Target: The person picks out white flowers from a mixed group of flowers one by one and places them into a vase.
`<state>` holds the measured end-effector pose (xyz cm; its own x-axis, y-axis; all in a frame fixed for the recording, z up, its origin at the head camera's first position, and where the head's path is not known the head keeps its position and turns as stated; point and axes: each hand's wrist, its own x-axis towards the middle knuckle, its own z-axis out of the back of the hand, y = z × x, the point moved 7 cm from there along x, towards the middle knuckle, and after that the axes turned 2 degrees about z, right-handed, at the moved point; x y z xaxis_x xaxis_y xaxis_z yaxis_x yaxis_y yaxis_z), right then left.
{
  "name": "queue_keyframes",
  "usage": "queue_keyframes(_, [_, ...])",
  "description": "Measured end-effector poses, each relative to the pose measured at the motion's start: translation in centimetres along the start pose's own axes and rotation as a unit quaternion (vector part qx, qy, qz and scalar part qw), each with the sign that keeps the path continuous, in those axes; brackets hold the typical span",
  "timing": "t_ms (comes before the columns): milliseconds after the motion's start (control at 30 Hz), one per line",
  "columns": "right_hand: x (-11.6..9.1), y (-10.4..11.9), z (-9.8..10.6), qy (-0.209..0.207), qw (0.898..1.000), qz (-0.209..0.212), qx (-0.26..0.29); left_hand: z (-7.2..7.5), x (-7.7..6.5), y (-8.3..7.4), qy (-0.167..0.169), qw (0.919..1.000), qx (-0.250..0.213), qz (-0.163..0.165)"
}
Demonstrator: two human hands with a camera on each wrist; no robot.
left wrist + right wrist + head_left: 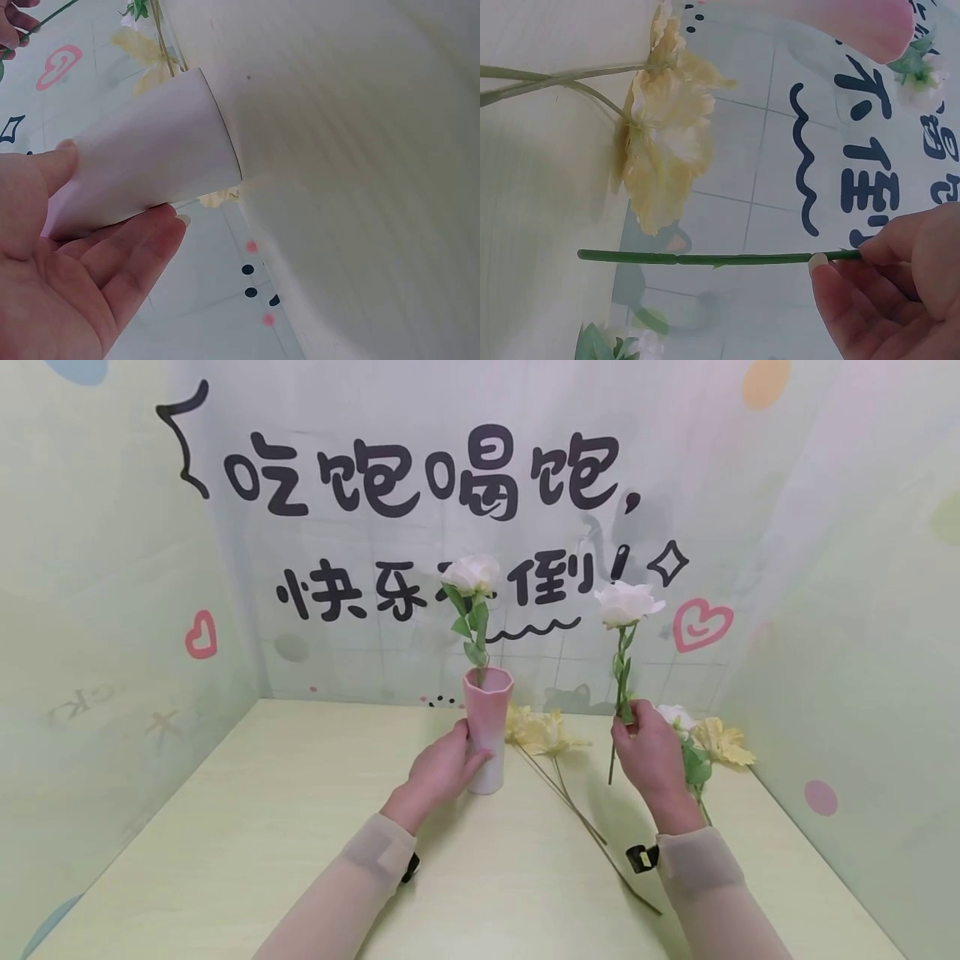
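Observation:
A vase (489, 727), pink at the top and fading to white, stands upright on the table. My left hand (442, 766) grips its side, thumb across the front; in the left wrist view the fingers (142, 247) curl around the white lower part (161, 142). One white rose (471, 575) with green leaves stands in the vase. To the right, my right hand (651, 752) pinches the stem of another white rose (628, 604), held upright with its bloom above the hand. The bare green stem (705, 258) sticks out below the fingertips in the right wrist view.
Two yellow flowers (551, 732) lie right of the vase, their long stems (573, 810) running toward the front of the table (247, 827). Behind the right hand lie another white flower (677, 718) and a yellow flower (722, 742). Printed curtains (390, 660) enclose the back and sides.

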<state>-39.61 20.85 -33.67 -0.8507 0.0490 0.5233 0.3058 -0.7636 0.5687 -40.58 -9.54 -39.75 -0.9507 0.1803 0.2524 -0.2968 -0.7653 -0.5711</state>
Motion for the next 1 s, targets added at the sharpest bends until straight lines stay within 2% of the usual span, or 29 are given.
queue_keyframes(333, [0.3, 0.3, -0.1, 0.002, 1.0, 0.002, 0.005, 0.2, 0.1, 0.3, 0.004, 0.9998, 0.009, 0.015])
queue_keyframes(567, [0.2, 0.4, 0.0, -0.001, 1.0, 0.003, 0.006, 0.2, 0.1, 0.1, 0.005, 0.9999, 0.005, 0.014])
queue_keyframes(1000, [-0.5, 1.6, 1.7, -0.065, 0.997, 0.022, 0.021, -0.1, 0.1, 0.1, 0.003, 1.0, 0.001, 0.006])
